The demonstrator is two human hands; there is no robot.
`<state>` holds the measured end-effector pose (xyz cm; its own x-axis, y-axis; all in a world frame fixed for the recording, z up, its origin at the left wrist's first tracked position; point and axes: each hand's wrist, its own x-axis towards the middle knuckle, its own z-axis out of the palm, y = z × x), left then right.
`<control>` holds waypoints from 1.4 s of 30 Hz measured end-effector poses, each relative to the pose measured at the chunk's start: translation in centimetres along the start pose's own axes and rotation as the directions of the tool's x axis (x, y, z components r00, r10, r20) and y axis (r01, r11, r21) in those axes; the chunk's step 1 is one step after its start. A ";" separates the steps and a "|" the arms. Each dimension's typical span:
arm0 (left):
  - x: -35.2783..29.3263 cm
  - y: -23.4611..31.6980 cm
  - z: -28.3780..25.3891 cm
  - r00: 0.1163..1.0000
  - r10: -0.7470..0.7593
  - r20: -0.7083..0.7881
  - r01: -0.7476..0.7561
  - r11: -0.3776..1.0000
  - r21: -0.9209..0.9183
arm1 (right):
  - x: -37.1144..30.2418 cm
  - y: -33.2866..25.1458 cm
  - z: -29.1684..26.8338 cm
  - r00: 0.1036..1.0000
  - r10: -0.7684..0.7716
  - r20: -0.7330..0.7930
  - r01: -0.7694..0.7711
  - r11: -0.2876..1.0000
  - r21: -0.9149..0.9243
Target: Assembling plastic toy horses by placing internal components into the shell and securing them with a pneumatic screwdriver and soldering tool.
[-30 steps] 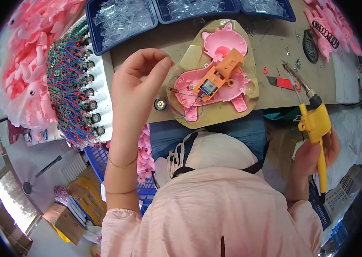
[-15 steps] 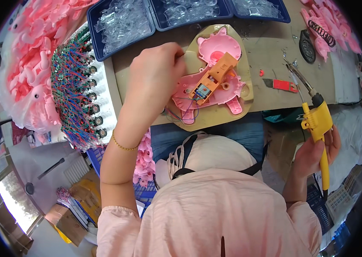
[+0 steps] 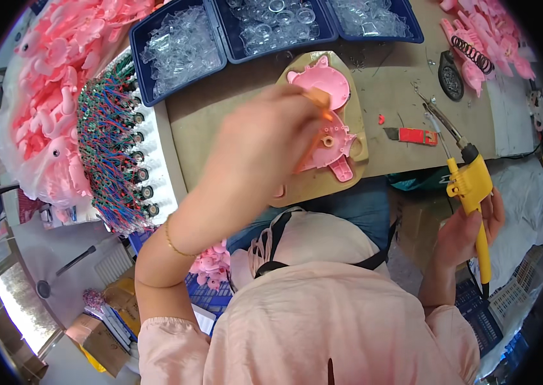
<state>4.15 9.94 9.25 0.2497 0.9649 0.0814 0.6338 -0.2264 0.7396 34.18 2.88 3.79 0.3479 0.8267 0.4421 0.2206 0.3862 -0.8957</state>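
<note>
My left hand, smeared by motion, is closed over an orange plastic housing, which shows past the fingers. Most of that housing is hidden. Below it lies an open pink animal-shaped toy shell, with legs and a round head part, in a tan holder plate. My right hand grips a yellow soldering gun past the table's front edge at the right. Its metal tip points up and left over the table, near a red-handled blade.
Blue bins of clear plastic parts line the far side. Wired bundles with small round parts lie on a white tray at the left, beside bagged pink shells. A black oval part and a spring are at the far right.
My left hand has moved right over the shell and closed on the orange housing, which has shifted. The view has moved slightly; my right hand still holds the soldering gun.
</note>
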 end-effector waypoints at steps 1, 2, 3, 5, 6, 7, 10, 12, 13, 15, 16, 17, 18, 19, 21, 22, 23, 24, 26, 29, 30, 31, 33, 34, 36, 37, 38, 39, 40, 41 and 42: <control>-0.3 -1.0 -0.6 0.985 -0.173 0.017 0.173 0.971 -0.167 | -0.2 -0.2 -0.2 1.000 0.000 0.006 0.000 1.000 0.007; -1.1 -1.8 -0.6 0.984 -0.177 0.020 0.178 0.970 -0.165 | -0.3 -0.2 -0.3 1.000 0.001 0.013 -0.001 1.000 0.014; -2.1 -2.7 -0.4 0.964 -0.267 -0.012 0.248 0.911 -0.331 | -0.3 -0.1 -0.1 1.000 0.004 0.018 -0.004 1.000 0.021; -3.5 -3.7 0.1 0.980 -0.083 -0.181 0.075 0.996 -0.051 | -0.4 0.2 0.3 0.999 0.027 0.017 -0.027 0.999 -0.026; -4.0 -3.2 0.3 0.980 -0.092 -0.179 0.084 0.995 -0.053 | -0.4 0.3 0.7 0.999 0.034 0.023 -0.034 0.999 -0.027; -4.5 -2.4 0.5 0.967 -0.106 -0.230 0.107 0.994 -0.008 | -0.3 0.1 1.2 0.997 0.050 0.056 -0.050 0.999 -0.014; -5.3 -1.0 1.4 0.948 -0.177 -0.264 0.169 0.984 -0.055 | -0.4 -0.6 2.6 0.991 0.054 0.125 -0.055 0.998 0.006; -5.5 -0.8 2.0 0.964 -0.145 -0.224 0.123 0.986 -0.111 | -0.5 -1.3 3.1 0.986 0.039 0.160 -0.041 0.999 0.013; -5.1 -0.5 2.2 0.961 -0.151 -0.232 0.128 0.986 -0.111 | -0.6 -1.8 3.1 0.976 0.063 0.208 -0.063 0.998 -0.009; -4.8 -0.4 2.5 0.955 -0.179 -0.236 0.150 0.979 -0.136 | -1.1 -3.5 3.0 0.952 0.168 0.258 -0.149 0.985 -0.092; -4.6 -0.4 2.6 0.949 -0.203 -0.241 0.169 0.973 -0.156 | -1.4 -3.7 2.7 0.952 0.170 0.256 -0.149 0.984 -0.097; -4.5 -0.5 2.6 0.950 -0.204 -0.237 0.169 0.973 -0.159 | -1.6 -3.8 2.4 0.945 0.165 0.283 -0.151 0.986 -0.070; -4.4 -0.6 2.7 0.957 -0.166 -0.239 0.148 0.985 -0.094 | -1.9 -3.9 2.2 0.938 0.160 0.309 -0.154 0.987 -0.043; -4.4 -0.7 2.7 0.962 -0.129 -0.239 0.126 0.992 -0.028 | -2.2 -3.6 1.7 0.919 0.122 0.374 -0.137 0.990 0.015; -4.4 -0.6 2.9 0.963 -0.159 -0.218 0.144 0.986 -0.082 | -2.5 -3.3 1.3 0.862 0.061 0.504 -0.200 0.953 0.227; -4.4 -0.5 3.0 0.962 -0.187 -0.199 0.163 0.978 -0.133 | -2.4 -3.2 1.6 0.841 0.017 0.540 -0.197 0.940 0.278; -4.3 -0.5 3.1 0.962 -0.188 -0.196 0.164 0.978 -0.133 | -1.9 -2.9 1.8 0.842 0.020 0.539 -0.199 0.940 0.277; -4.3 -0.4 3.2 0.959 -0.197 -0.202 0.172 0.976 -0.132 | -1.1 -2.8 2.0 0.766 -0.066 0.639 -0.141 0.953 0.267; -4.4 -0.4 3.1 0.955 -0.210 -0.210 0.185 0.974 -0.130 | -0.7 -2.8 2.3 0.669 -0.145 0.729 -0.084 0.960 0.267; -4.3 -0.3 3.1 0.954 -0.232 -0.188 0.209 0.969 -0.133 | -0.8 -3.3 2.8 0.669 -0.086 0.738 -0.129 0.965 0.229; -4.3 -0.4 3.1 0.955 -0.232 -0.187 0.208 0.969 -0.136 | -0.8 -3.3 3.0 0.658 -0.083 0.749 -0.129 0.967 0.220; -4.3 -0.4 3.1 0.955 -0.231 -0.186 0.208 0.968 -0.139 | -0.7 -3.2 3.1 0.647 -0.079 0.759 -0.129 0.969 0.212; -4.3 -0.5 3.1 0.957 -0.223 -0.188 0.200 0.971 -0.134 | -0.3 -3.4 3.4 0.631 -0.073 0.773 -0.156 0.963 0.218; -4.3 -0.5 3.1 0.959 -0.212 -0.188 0.190 0.973 -0.131 | -0.2 -3.4 3.5 0.615 -0.066 0.786 -0.181 0.958 0.222; -4.3 -0.6 3.0 0.963 -0.198 -0.184 0.176 0.976 -0.130 | -0.2 -3.1 3.6 0.635 -0.092 0.767 -0.144 0.961 0.234; -4.3 -0.6 3.0 0.966 -0.185 -0.182 0.163 0.978 -0.128 | -0.3 -2.9 3.7 0.652 -0.120 0.748 -0.108 0.963 0.248; -4.3 -0.6 3.0 0.966 -0.186 -0.182 0.165 0.978 -0.127 | -0.4 -2.7 3.7 0.652 -0.119 0.748 -0.109 0.963 0.248; -4.4 -0.6 3.0 0.965 -0.189 -0.180 0.167 0.978 -0.128 | -0.4 -2.6 3.6 0.657 -0.132 0.742 -0.107 0.958 0.265; -4.4 -0.6 3.0 0.965 -0.192 -0.179 0.170 0.977 -0.129 | -0.4 -2.5 3.6 0.662 -0.144 0.735 -0.105 0.954 0.281; -4.4 -0.6 3.0 0.964 -0.194 -0.180 0.172 0.977 -0.129 | -0.4 -2.4 3.6 0.661 -0.144 0.737 -0.106 0.954 0.281; -4.3 -0.5 3.1 0.964 -0.194 -0.181 0.173 0.977 -0.126 | -0.4 -2.4 3.5 0.664 -0.139 0.735 -0.106 0.955 0.276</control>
<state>4.97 5.50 6.45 -0.0151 0.9983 0.0561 0.5698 -0.0375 0.8209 30.30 3.09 5.59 -0.4690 0.7961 0.3824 -0.0774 0.3942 -0.9158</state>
